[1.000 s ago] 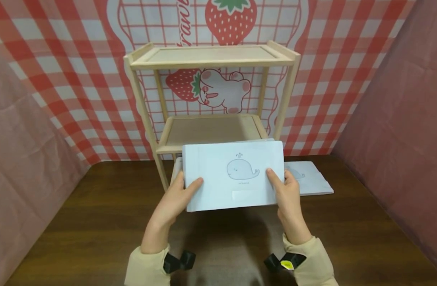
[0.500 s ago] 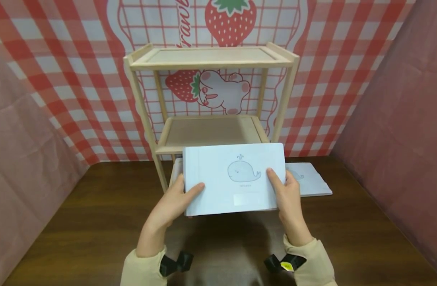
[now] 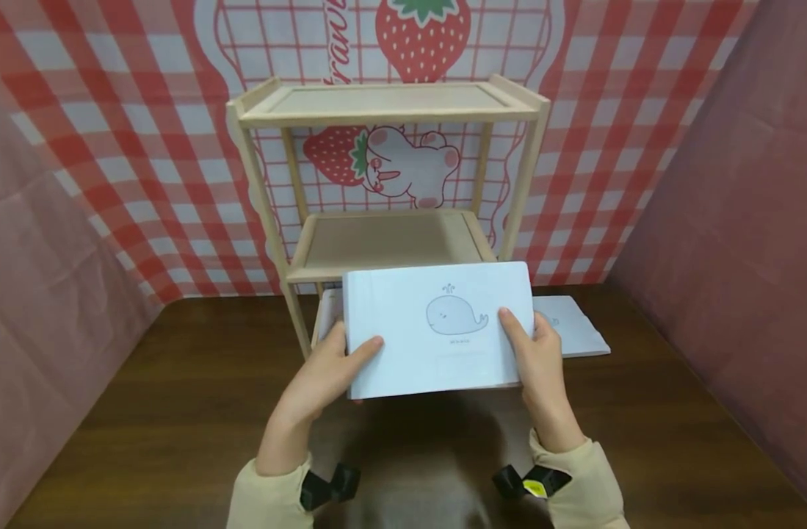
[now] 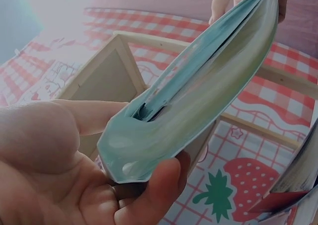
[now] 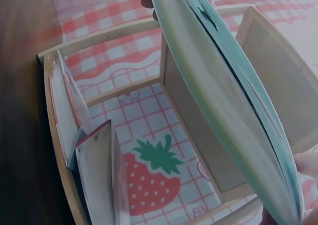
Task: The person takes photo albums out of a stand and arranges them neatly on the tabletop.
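A flat white folder-like thing with a whale drawing [image 3: 403,338] hangs level above the table in the head view. My left hand [image 3: 319,376] grips its left edge, thumb on the front. At the right edge, my right hand [image 3: 542,371] pinches it the same way. Its underside [image 4: 184,111] looks pale and bulges, with a dark slit along it, in the left wrist view. A second white piece with a similar drawing [image 3: 580,330] lies on the table to the right, partly behind the right hand.
A wooden shelf rack [image 3: 390,115] stands behind the held thing. Book-like items, one a red-edged book [image 5: 97,175], stand on its lowest level. A brown table [image 3: 145,411] lies below, with a checked cloth [image 3: 608,147] behind and pink cloth at the sides.
Both hands stay on the white folder-like thing, which has shifted slightly to the right and tilted a little. The second piece and the rack have not moved.
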Demonstrator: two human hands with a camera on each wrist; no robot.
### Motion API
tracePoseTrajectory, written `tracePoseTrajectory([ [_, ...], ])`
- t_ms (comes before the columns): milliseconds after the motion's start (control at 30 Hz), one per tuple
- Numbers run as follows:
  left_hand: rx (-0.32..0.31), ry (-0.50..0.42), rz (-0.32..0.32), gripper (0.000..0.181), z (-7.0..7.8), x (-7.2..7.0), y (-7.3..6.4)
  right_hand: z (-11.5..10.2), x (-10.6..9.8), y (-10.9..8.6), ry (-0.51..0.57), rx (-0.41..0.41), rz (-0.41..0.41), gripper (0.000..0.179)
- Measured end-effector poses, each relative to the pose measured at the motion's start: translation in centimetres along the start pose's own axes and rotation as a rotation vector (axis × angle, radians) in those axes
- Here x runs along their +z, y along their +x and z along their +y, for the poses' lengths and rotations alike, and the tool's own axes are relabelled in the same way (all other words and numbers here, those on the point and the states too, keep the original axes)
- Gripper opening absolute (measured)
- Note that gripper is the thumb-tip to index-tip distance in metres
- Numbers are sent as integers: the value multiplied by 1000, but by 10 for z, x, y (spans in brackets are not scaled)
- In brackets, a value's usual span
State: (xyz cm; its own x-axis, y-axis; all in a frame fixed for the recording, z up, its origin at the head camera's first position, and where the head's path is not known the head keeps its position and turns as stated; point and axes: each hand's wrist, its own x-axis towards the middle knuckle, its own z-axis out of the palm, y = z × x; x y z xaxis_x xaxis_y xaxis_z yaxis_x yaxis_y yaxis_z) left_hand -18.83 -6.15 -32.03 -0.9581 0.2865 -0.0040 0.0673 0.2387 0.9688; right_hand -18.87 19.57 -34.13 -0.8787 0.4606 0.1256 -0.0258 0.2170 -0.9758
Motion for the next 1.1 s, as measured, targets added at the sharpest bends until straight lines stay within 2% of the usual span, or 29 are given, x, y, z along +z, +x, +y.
tracePoseTrajectory([
  [233, -30, 20, 24, 39, -3, 12, 2, 8, -10, 3, -31, 6, -13, 52],
  [500, -24, 51, -52, 45, -8, 28, 6, 18, -25, 4, -72, 35, 59, 50],
  [900, -21, 14, -74, 48, -11, 43, 10, 18, -39, 9, -91, 39, 54, 51],
  [1100, 4, 7, -85, 50, -12, 56, 12, 21, -47, 12, -128, 21, 110, 48],
])
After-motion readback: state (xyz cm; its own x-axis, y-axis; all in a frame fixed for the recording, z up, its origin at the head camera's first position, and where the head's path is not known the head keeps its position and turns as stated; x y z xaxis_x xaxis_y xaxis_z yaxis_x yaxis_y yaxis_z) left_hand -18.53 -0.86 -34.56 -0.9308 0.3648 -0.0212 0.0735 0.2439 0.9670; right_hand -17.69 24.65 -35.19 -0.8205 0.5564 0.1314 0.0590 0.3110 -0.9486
